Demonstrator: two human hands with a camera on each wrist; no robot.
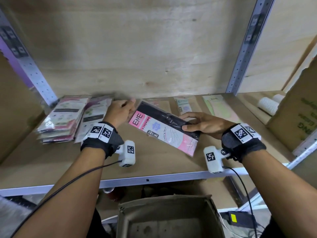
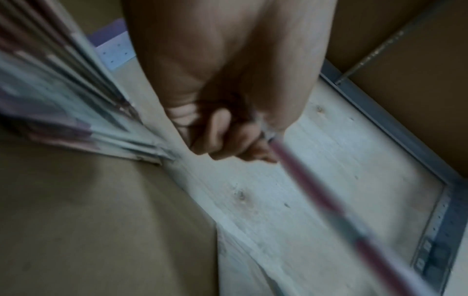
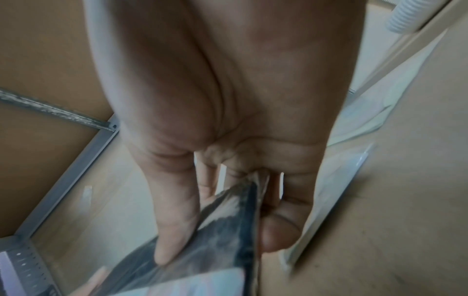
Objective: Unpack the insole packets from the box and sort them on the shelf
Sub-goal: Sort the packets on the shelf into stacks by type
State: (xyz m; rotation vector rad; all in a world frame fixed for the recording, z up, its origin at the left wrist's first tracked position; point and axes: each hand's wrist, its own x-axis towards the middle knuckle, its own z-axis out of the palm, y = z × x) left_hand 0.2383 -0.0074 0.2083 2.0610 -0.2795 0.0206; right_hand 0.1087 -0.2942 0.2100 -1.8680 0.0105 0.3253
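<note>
A pink, white and black packet (image 1: 163,127) marked "ENE STOCKING" is held tilted just above the shelf board (image 1: 154,162). My left hand (image 1: 130,103) pinches its far left corner; the left wrist view shows that hand (image 2: 240,140) curled on the blurred pink edge (image 2: 316,196). My right hand (image 1: 184,121) grips the packet's dark right end between thumb and fingers, which the right wrist view (image 3: 225,238) shows close up. A leaning stack of packets (image 1: 60,117) lies at the shelf's left. Two pale packets (image 1: 184,105) (image 1: 221,107) lie flat at the back. The open cardboard box (image 1: 168,219) stands below the shelf.
A large cardboard carton (image 1: 298,117) and white ribbed cups (image 1: 269,103) fill the right bay behind a metal upright (image 1: 248,45). Another carton stands at the far left. A plywood back panel closes the shelf. Cables hang from both wrists.
</note>
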